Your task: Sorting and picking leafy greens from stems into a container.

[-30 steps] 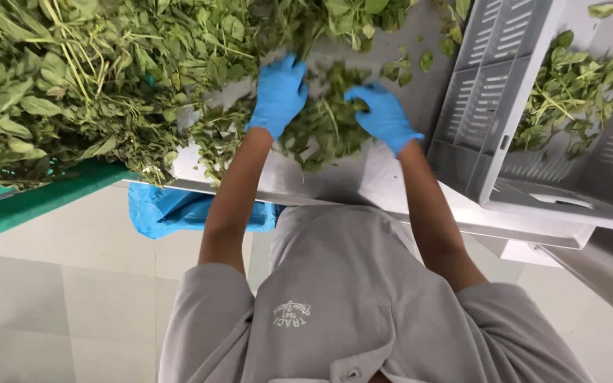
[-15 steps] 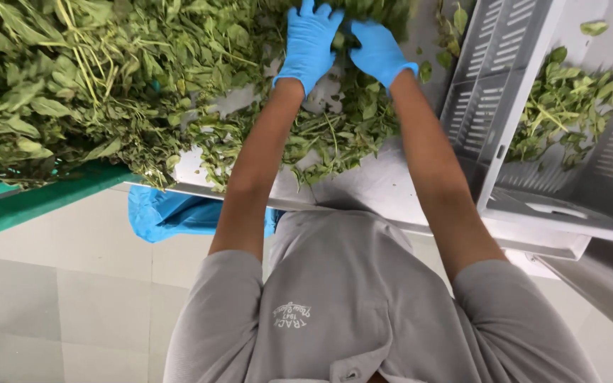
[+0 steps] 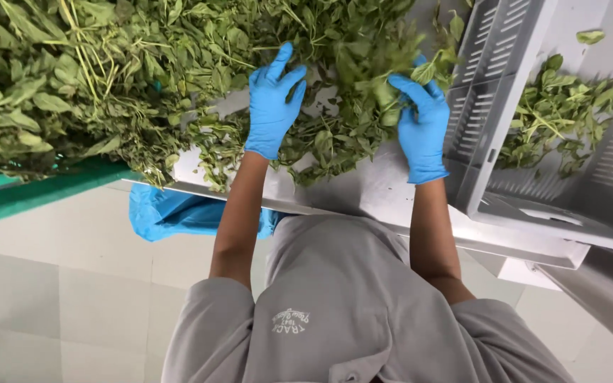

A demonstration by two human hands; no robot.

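Observation:
A big heap of green leafy stems [image 3: 129,78] covers a steel table [image 3: 363,195] in front of me. Both my hands wear blue gloves. My left hand [image 3: 272,103] lies flat on the loose leaves at the heap's near edge, fingers spread, holding nothing. My right hand [image 3: 420,120] is closed around a small bunch of leafy stems [image 3: 384,89] at the heap's right side, close to the wall of a grey slotted crate [image 3: 494,113].
The grey crate at the right holds a small pile of picked leaves [image 3: 555,120]. A blue plastic bag [image 3: 172,213] hangs under the table's near edge. A green ledge [image 3: 30,195] runs at the left. Pale tiled floor [image 3: 72,298] lies below.
Both hands came back from deep in the heap and spread apart. The right hand moved right towards the crate and now grips a bunch of stems.

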